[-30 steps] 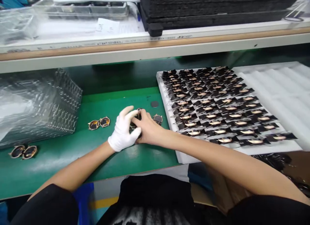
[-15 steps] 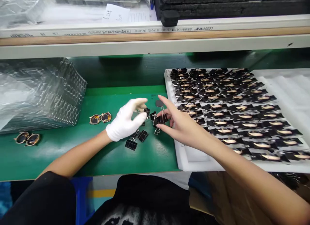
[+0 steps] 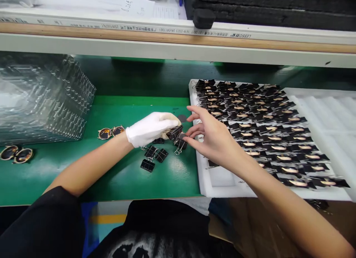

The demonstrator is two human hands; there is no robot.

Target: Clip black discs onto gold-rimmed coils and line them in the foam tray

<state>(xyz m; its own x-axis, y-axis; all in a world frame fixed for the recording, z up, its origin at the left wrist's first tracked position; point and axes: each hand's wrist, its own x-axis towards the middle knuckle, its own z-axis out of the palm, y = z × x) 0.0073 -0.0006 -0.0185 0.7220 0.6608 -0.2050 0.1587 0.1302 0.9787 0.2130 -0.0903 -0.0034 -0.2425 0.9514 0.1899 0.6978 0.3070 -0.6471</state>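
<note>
My left hand (image 3: 155, 127), in a white glove, is closed on a black binder clip (image 3: 174, 132) above the green table. My bare right hand (image 3: 207, 130) is just right of it, index finger raised, thumb and lower fingers pinching a small dark grey piece (image 3: 182, 136) beside the clip. Another black binder clip (image 3: 180, 144) with wire handles lies under these fingertips. Several loose binder clips (image 3: 150, 151) are scattered below my left hand. A dark grey disc (image 3: 182, 118) rests on the table between my hands. Whether the left hand's clip grips anything is hidden.
On the right, a white foam tray (image 3: 204, 176) carries rows of binder clips clamped on gold-edged pieces (image 3: 290, 170). Gold-rimmed round pairs (image 3: 111, 132) with dark faces lie left. Clear plastic trays (image 3: 47, 98) are stacked far left. A shelf edge (image 3: 167, 50) crosses above.
My left hand has moved right and closed on a binder clip. My right hand has let go of clips and now pinches a small grey piece. The view has shifted slightly.
</note>
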